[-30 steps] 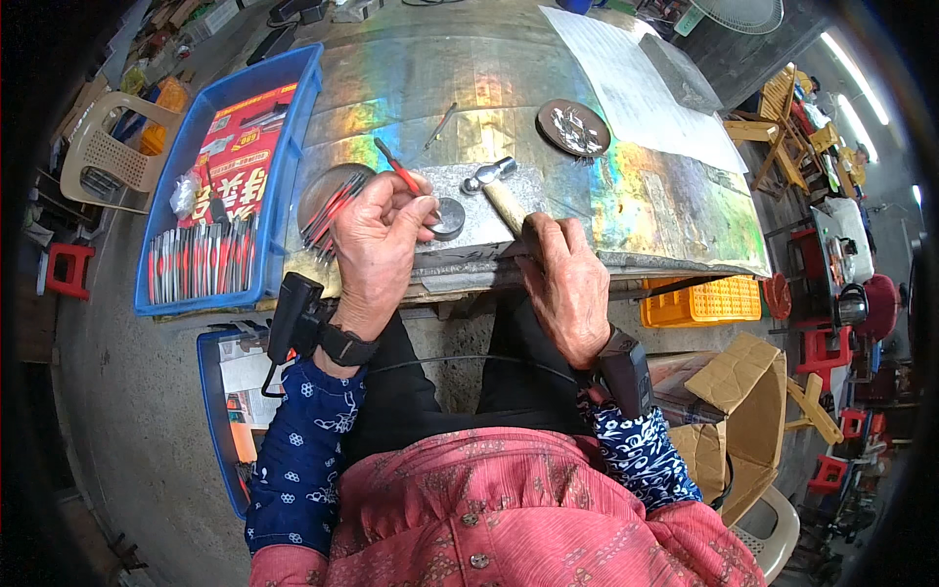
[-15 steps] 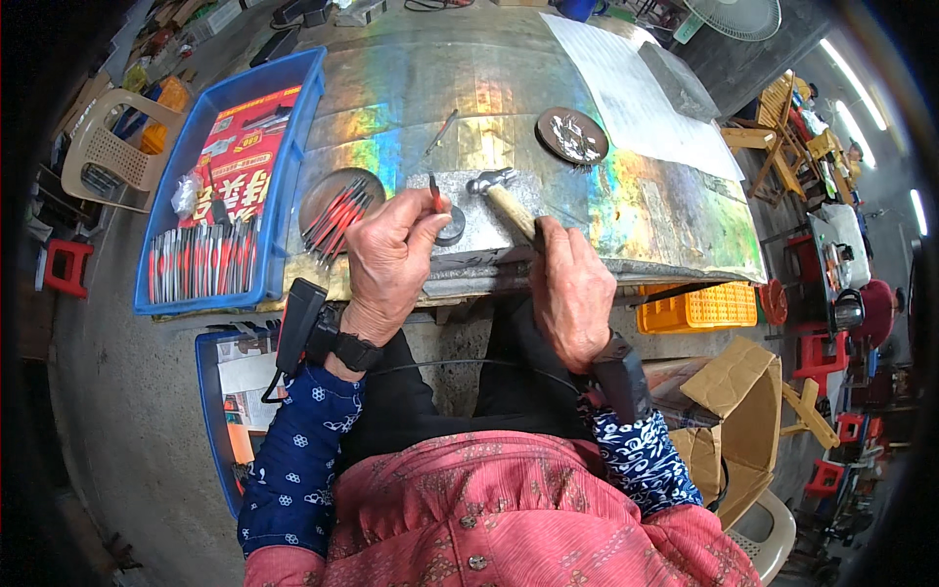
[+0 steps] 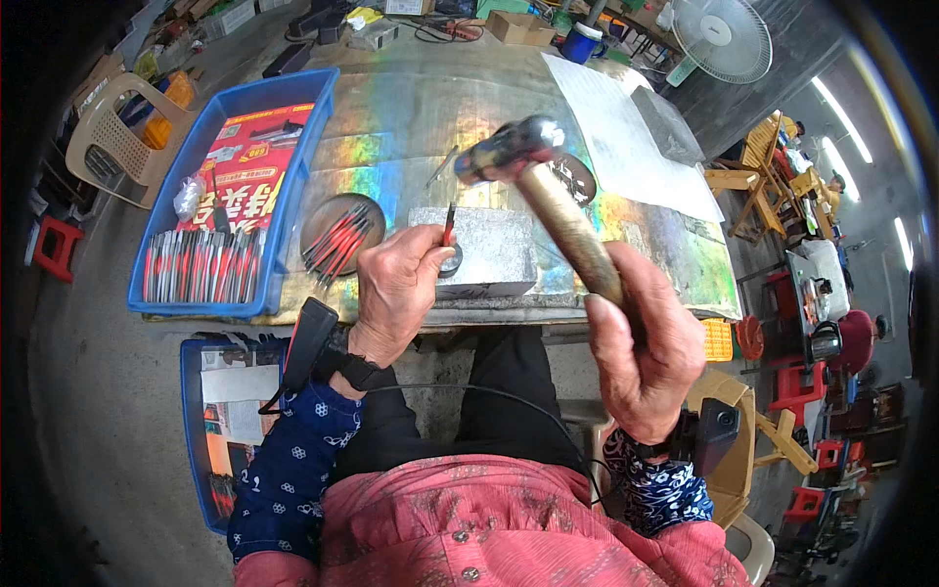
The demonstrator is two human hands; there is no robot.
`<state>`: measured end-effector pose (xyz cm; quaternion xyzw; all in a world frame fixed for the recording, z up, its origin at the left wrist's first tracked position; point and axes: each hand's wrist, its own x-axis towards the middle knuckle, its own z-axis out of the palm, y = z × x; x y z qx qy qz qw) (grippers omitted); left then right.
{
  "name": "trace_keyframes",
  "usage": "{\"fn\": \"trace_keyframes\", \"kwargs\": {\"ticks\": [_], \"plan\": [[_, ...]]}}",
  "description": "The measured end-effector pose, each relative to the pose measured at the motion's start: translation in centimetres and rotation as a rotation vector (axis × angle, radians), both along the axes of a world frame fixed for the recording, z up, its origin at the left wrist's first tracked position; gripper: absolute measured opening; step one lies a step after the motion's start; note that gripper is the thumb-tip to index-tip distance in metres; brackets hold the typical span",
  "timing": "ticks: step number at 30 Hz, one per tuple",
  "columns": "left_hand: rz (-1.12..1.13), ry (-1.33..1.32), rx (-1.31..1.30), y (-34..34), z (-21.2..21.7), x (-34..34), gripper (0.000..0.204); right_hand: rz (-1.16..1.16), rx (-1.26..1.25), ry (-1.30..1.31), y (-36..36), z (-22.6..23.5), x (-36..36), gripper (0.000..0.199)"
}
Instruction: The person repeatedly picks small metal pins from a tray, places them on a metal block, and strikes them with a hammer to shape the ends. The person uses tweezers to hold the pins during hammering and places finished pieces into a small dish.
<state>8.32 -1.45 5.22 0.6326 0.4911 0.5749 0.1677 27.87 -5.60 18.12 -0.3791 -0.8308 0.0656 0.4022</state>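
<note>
Far L, a blue tray (image 3: 215,309) w/ a row of red-and-grey tools standing along its near end. Next, a round dish (image 3: 325,215) w/ a loose bunch of red-black tools. Then the L hand (image 3: 396,284): thumb & forefinger pinching a small tool (image 3: 449,223), approx. upright, black tip poking up above the fingertips; red lower down, slim. Its bottom end's by a dark disc (image 3: 450,262) at the L front of a grey block (image 3: 494,245); can't tell if they touch. R of that, a hammer (image 3: 553,205) up over the table, pale wood handle, shiny metal head a bit blurred, pointing away & L. R hand (image 3: 650,342) is wrapped round the handle's lower end, thumb on the L side.
</note>
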Motion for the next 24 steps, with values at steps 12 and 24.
{"fn": "trace_keyframes", "kwargs": {"ticks": [12,24], "plan": [[0.022,-0.030,0.013,0.2,-0.5,0.0,0.013,0.045,-0.001,-0.101,0.7,1.3,-0.6,0.034],[0.016,-0.014,0.010,0.2,-0.8,0.1,0.012,-0.020,0.004,0.180,-0.7,4.6,-0.5,0.032]]}}
